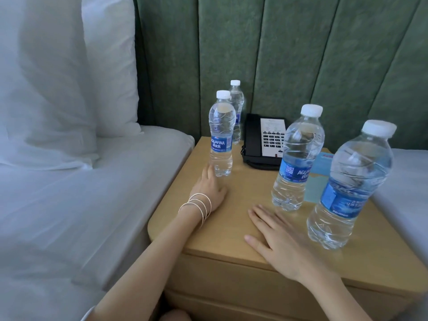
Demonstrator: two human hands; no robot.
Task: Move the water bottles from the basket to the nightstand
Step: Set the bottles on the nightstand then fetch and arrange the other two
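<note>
Head view: left hand (209,186), fingers straight against the left bottle (221,135) at its foot, may tip it off the bench (231,212); right hand (278,239) lies spread flat.

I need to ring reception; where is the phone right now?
In the head view the black phone sits at the back of the nightstand, by the green headboard, just right of the rearmost bottle.

The left hand (209,188), wearing thin bangles (199,205), is touching the base of the front-left bottle (221,135), which is standing upright on the nightstand (231,216) just before the back bottle (237,105). The right hand (278,242) is lying flat near the middle bottle (296,158) and the nearest bottle (349,186), with a black telephone (254,140) sitting behind.
</note>
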